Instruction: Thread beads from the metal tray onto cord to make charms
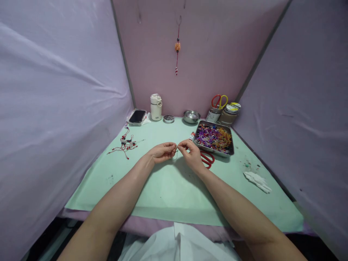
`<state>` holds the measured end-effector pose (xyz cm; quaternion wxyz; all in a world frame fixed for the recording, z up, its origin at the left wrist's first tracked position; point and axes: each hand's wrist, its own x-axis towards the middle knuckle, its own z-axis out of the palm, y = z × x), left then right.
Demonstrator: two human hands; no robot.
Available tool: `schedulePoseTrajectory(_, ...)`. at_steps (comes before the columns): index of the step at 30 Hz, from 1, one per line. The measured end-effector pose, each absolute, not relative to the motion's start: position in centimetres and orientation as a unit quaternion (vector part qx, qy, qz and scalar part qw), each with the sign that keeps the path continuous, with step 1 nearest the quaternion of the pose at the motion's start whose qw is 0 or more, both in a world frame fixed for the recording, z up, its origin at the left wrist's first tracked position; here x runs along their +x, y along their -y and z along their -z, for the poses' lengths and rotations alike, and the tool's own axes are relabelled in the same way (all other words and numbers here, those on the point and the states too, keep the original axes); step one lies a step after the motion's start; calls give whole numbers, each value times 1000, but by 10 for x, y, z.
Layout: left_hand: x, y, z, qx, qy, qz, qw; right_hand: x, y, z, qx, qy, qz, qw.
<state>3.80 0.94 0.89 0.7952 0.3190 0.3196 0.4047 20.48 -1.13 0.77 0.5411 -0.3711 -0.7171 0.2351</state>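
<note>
"Why do the beaded strands (126, 144) lie off to the left?"

"Probably to leave working room in the middle. There the thin cord (177, 154) hangs in a small loop between the 2 hands, perhaps held close so its fine end can be controlled."

"And farther right?"

"The red-handled scissors (208, 160) lie flat beside the right wrist, and the metal tray (232, 148) of beads and threads sits just beyond them, both seemingly kept within easy reach."

"How are the hands posed?"

"The left hand (163, 153) is turned partly palm-up, thumb and index pinching the cord, the other fingers curled; whether those grip anything, I can't tell. The right hand (191, 155) shows its back, thumb and index closed on the cord at the left fingertips."

"The arms?"

"The left arm (116, 199) and right arm (239, 199) angle inward, meeting at the fingertips above the green mat (168, 195)."
</note>
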Motion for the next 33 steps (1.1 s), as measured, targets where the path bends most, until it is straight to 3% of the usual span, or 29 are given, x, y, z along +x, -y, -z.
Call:
schedulePoseTrajectory(12,44,-6,-16,317,-319,-441,776,203,10,-3,-393,678,-260,565)
schedulePoseTrajectory(18,49,-5,-15,386,-370,-461,708,203,7,-4,-403,621,-349,575)
schedulePoseTrajectory(33,54,-10,-8,536,-425,-476,553,204,3,-3,-413,599,-375,575)
